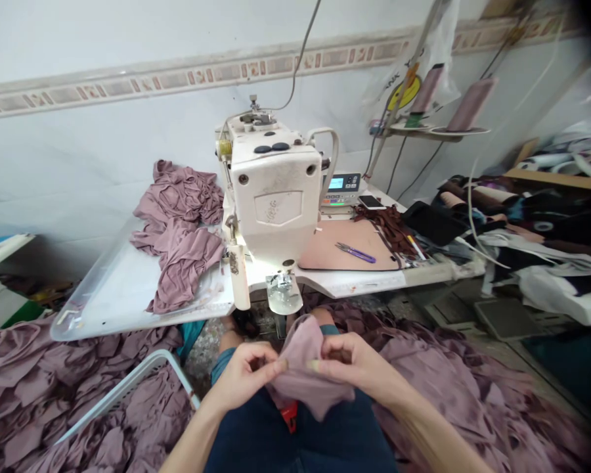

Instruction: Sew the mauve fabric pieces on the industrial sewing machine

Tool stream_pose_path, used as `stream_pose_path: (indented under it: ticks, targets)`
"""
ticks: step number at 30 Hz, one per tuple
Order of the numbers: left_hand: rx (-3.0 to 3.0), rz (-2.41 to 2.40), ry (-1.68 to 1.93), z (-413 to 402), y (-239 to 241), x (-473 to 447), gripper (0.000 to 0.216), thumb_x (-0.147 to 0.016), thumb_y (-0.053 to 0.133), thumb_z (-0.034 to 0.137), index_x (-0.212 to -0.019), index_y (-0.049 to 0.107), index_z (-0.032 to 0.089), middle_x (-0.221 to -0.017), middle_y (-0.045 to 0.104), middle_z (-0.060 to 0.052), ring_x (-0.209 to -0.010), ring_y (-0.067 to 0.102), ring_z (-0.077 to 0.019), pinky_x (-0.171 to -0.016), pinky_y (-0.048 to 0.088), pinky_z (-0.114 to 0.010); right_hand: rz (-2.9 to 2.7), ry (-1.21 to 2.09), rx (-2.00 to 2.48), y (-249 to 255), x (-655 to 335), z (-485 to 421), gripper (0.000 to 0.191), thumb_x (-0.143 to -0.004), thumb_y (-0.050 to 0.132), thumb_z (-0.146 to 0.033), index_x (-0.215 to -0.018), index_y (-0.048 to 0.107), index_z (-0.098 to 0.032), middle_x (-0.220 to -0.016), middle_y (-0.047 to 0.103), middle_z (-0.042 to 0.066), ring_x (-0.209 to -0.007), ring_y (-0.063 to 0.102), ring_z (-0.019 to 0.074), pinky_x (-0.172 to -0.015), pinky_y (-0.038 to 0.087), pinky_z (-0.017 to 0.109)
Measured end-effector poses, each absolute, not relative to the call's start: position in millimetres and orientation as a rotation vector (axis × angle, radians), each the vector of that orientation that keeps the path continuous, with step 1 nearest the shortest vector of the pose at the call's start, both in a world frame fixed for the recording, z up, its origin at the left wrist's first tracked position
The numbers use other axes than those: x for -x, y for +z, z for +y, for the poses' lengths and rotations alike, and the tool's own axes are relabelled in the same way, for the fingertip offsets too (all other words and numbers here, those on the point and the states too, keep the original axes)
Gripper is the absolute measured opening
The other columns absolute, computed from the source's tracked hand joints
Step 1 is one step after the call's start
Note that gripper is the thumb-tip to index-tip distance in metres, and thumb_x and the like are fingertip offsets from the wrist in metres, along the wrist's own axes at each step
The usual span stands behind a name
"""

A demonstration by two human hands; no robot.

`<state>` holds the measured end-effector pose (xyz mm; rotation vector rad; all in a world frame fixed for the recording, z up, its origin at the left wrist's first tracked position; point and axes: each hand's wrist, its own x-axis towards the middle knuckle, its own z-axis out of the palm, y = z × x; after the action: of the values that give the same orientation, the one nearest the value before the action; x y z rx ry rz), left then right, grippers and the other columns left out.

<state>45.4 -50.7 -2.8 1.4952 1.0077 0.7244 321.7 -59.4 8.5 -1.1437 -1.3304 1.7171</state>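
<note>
Both hands, the left hand (243, 374) and the right hand (357, 364), pinch one mauve fabric piece (305, 374) over the lap, below the worktop's (354, 281) front edge; its lower folds hide something red. One sewing machine (273, 203) stands above (needle indistinct), one pair of purple scissors (357, 253) beside it.

A white industrial sewing machine (276, 197) stands on a white table (128, 289). To its left on the table lies a crumpled heap of mauve cloth (182, 230). To its right, purple-handled thread snips (357, 252) rest on a pinkish mat (345, 246), beside dark brown strips (389, 226); a phone (372, 202) lies near the control panel (342, 187). Mauve thread cones (470, 105) sit on a stand behind. More mauve cloth (39, 381) covers the floor around a white basket rim (128, 387).
</note>
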Motion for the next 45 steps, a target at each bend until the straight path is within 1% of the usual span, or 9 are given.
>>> stream_pose_path:
  ticks: [4,7,10,16,20,25,31,39,45]
  targets:
    - [-1.559,1.037,0.742,-53.5,-10.3,-54.1,0.046,-0.096,0.078,0.053,-0.070,0.071,0.016,-0.074,0.063,-0.003,-0.072,0.055,-0.0162,-0.069,0.041,-0.027,-1.614,1.793,1.220,13.6,-328.1,-72.6,0.034,-0.080,0.087,-0.044,-0.064,0.072,-0.018,-0.053,0.049,-0.006,-0.051,0.036,0.0094,-0.051,0.024,0.025]
    - [-1.429,1.142,0.814,-55.4,-19.7,-67.6,0.045,-0.100,0.069,0.059,-0.083,0.072,0.018,-0.077,0.064,-0.002,-0.071,0.054,-0.0163,-0.067,0.042,-0.026,-1.923,1.664,1.270,23.3,-318.9,-84.3,0.017,-0.082,0.088,-0.036,-0.076,0.086,-0.020,-0.055,0.062,-0.003,-0.051,0.049,0.0124,-0.052,0.031,0.025]
    - [-1.413,0.950,0.555,-65.6,-30.5,-83.2,0.050,-0.103,0.061,0.065,-0.093,0.075,0.018,-0.081,0.067,-0.003,-0.068,0.052,-0.0153,-0.061,0.040,-0.025,-2.164,1.474,1.168,32.3,-309.9,-89.5,0.010,-0.082,0.093,-0.034,-0.083,0.090,-0.024,-0.059,0.068,-0.003,-0.056,0.058,0.0138,-0.059,0.038,0.024]
    - [-1.332,0.697,0.220,-89.1,-47.8,-80.0,0.074,-0.091,0.059,0.087,-0.079,0.067,0.015,-0.063,0.047,0.004,-0.053,0.039,-0.0090,-0.050,0.029,-0.023,-2.124,1.528,1.104,32.5,-316.3,-77.8,0.013,-0.079,0.095,-0.032,-0.086,0.090,-0.022,-0.065,0.074,-0.002,-0.059,0.066,0.0147,-0.058,0.041,0.022]
    - [-1.259,0.910,0.445,-86.3,-36.3,-58.3,0.063,-0.088,0.075,0.076,-0.083,0.067,0.014,-0.073,0.052,0.003,-0.052,0.042,-0.0065,-0.048,0.030,-0.021,-2.024,1.527,1.248,25.2,-321.9,-66.0,0.018,-0.085,0.088,-0.038,-0.087,0.089,-0.021,-0.070,0.077,0.001,-0.062,0.068,0.0175,-0.058,0.044,0.024]
    - [-1.402,1.037,0.648,-70.7,-5.4,-43.1,0.046,-0.095,0.076,0.059,-0.090,0.075,0.014,-0.078,0.058,0.000,-0.063,0.049,-0.0105,-0.056,0.038,-0.022,-1.710,1.474,1.255,18.0,-315.8,-49.9,0.029,-0.088,0.082,-0.047,-0.078,0.086,-0.020,-0.076,0.079,0.004,-0.074,0.071,0.0223,-0.068,0.050,0.028]
    - [-1.599,1.062,0.877,-54.3,14.8,-41.1,0.037,-0.102,0.073,0.046,-0.125,0.082,0.019,-0.076,0.062,0.000,-0.067,0.054,-0.0135,-0.060,0.041,-0.023,-1.579,1.269,1.295,36.3,-310.5,-44.7,0.039,-0.089,0.081,-0.054,-0.073,0.081,-0.019,-0.071,0.075,0.005,-0.066,0.067,0.0221,-0.063,0.050,0.031]
    - [-1.940,1.033,0.985,-41.1,30.4,-47.9,0.033,-0.112,0.055,0.034,-0.102,0.081,0.016,-0.085,0.069,-0.006,-0.079,0.065,-0.0182,-0.073,0.047,-0.027,-1.624,0.834,1.201,64.6,-306.1,-53.9,0.025,-0.096,0.079,-0.039,-0.078,0.083,-0.022,-0.077,0.080,0.005,-0.069,0.072,0.0222,-0.070,0.055,0.031]
    - [-1.704,1.124,1.031,-30.1,42.1,-61.3,0.036,-0.109,0.057,0.041,-0.088,0.073,0.017,-0.082,0.069,-0.004,-0.077,0.061,-0.0176,-0.073,0.046,-0.026,-1.456,0.859,1.242,63.2,-308.9,-31.5,0.028,-0.089,0.082,-0.043,-0.073,0.083,-0.020,-0.071,0.077,0.004,-0.067,0.068,0.0222,-0.066,0.052,0.031]
